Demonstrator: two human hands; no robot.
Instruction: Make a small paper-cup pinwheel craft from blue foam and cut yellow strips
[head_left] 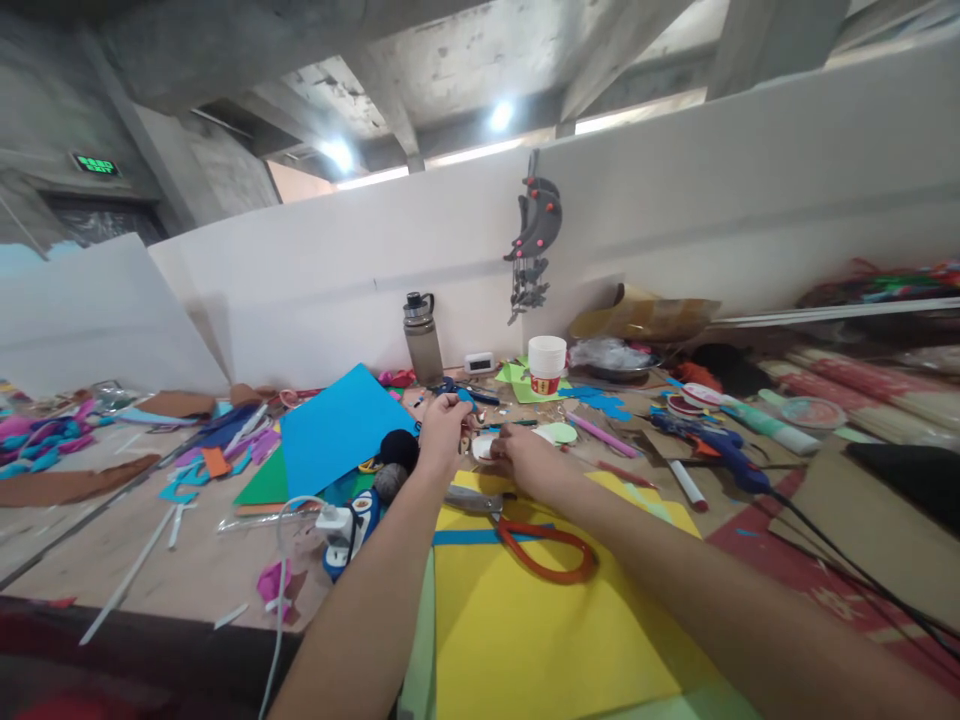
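My left hand point(444, 432) reaches to the middle of the cluttered table, its fingers drawn into a pinch. A small blue item point(466, 400) shows right by those fingertips; whether they grip it is unclear. Close beside it, my right hand point(517, 452) is bent downward with its fingers together. Its fingertips touch a white oval piece point(482, 447), and what lies under them is hidden. Scissors with orange handles point(551, 560) rest on yellow sheets point(555, 640) below my hands. A pale green disc point(561, 432) lies just past my right hand.
Blue sheet point(349, 430), dark yarn balls point(397, 450) and a power strip point(362, 520) with a white cable lie left. Behind stand a bottle point(424, 340) and stacked paper cups point(547, 362). A blue glue gun point(712, 445) with a black cord lies right.
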